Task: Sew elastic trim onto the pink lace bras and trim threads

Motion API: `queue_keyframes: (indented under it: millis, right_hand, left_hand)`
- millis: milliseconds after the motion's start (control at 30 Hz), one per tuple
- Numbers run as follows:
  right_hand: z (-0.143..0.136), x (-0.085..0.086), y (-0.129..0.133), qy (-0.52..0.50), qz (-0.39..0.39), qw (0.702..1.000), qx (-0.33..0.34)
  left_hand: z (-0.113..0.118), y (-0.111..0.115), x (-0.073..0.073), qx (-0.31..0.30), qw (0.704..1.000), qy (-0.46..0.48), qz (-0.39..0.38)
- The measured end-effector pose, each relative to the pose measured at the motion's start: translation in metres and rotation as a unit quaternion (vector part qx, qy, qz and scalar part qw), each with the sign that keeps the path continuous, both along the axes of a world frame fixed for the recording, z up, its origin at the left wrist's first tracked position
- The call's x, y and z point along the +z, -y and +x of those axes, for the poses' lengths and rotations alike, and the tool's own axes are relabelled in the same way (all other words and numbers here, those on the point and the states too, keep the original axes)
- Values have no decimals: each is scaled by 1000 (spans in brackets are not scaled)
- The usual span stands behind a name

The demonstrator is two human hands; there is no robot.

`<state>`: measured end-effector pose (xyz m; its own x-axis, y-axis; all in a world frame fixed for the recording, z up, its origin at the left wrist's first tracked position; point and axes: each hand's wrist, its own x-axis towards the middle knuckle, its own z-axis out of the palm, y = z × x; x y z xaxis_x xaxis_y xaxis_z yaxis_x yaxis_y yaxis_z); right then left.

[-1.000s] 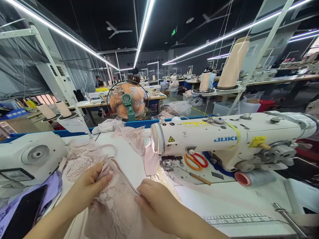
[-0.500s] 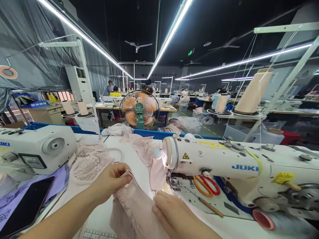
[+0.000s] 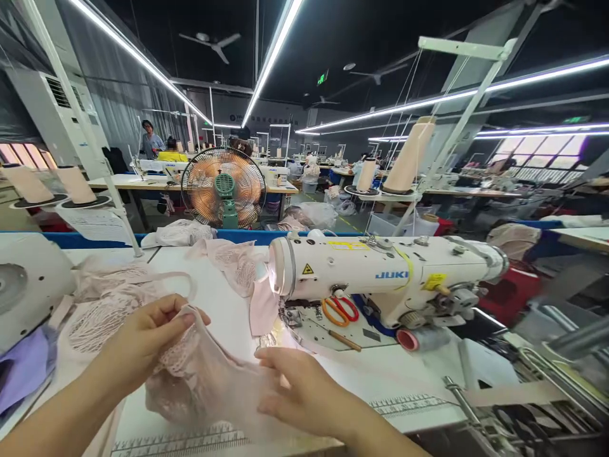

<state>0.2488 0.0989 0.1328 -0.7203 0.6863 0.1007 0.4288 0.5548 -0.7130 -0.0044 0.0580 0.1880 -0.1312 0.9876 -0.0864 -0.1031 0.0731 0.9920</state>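
Observation:
My left hand (image 3: 157,333) pinches the upper edge of a thin pale pink garment piece (image 3: 204,374) with lace-like trim. The cloth hangs from those fingers over the white sewing table and stretches rightward. At its right end, my right hand (image 3: 309,390) has its fingers apart, against the sheer cloth. That part is blurred. Just beyond the right hand stands a white JUKI sewing machine (image 3: 342,270), its lamp lit over the needle area. A pink fabric piece (image 3: 264,308) lies beside the machine head. More pink lace garments (image 3: 107,311) lie to the left of my left hand.
Orange-and-red-handled scissors (image 3: 340,310) and a wooden-handled tool (image 3: 345,339) lie by the machine bed. A ruler strip (image 3: 190,441) runs along the table's front edge. Thread cones (image 3: 412,155) stand behind the machine. A fan (image 3: 224,187) stands beyond the table.
The view has swung right, so the scene sits further left. My right hand's fingers have spread and loosened on the cloth. My left hand keeps its pinch.

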Motion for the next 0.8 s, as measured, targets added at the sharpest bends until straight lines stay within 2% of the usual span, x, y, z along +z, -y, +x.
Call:
queue_keyframes:
  millis: [100, 200, 267, 333, 400, 467, 533, 600, 700, 800]
  right_hand:
    - [-11, -5, 1, 6, 80, 997, 11]
    - [-17, -7, -7, 31, 209, 977, 16]
    - [-15, -6, -15, 29, 316, 948, -12]
    - [-10, -5, -22, 18, 421, 906, -38]
    - [-3, -8, -24, 26, 483, 875, -31]
    - [6, -19, -20, 61, 484, 873, 8]
    - [14, -38, -12, 101, 446, 888, 52]
    - [23, -59, -2, 118, 402, 904, 84]
    - [35, -83, 10, 89, 373, 919, 93]
    - [43, -91, 15, 69, 374, 921, 84]
  left_hand:
    - [0, -3, 3, 15, 1000, 9, 0]
    - [-7, -7, 8, 30, 999, -22, 34]
    - [-18, -9, 13, 32, 995, -65, 68]
    - [-31, -5, 15, 28, 990, -103, 93]
    - [-44, 6, 9, 1, 981, -157, 113]
    - [-54, 23, -6, -72, 958, -253, 117]
    - [-57, 44, -28, -163, 917, -347, 107]
    - [-56, 65, -52, -219, 888, -395, 90]
    - [-51, 90, -84, -248, 875, -410, 75]
    - [-50, 106, -105, -255, 866, -421, 89]
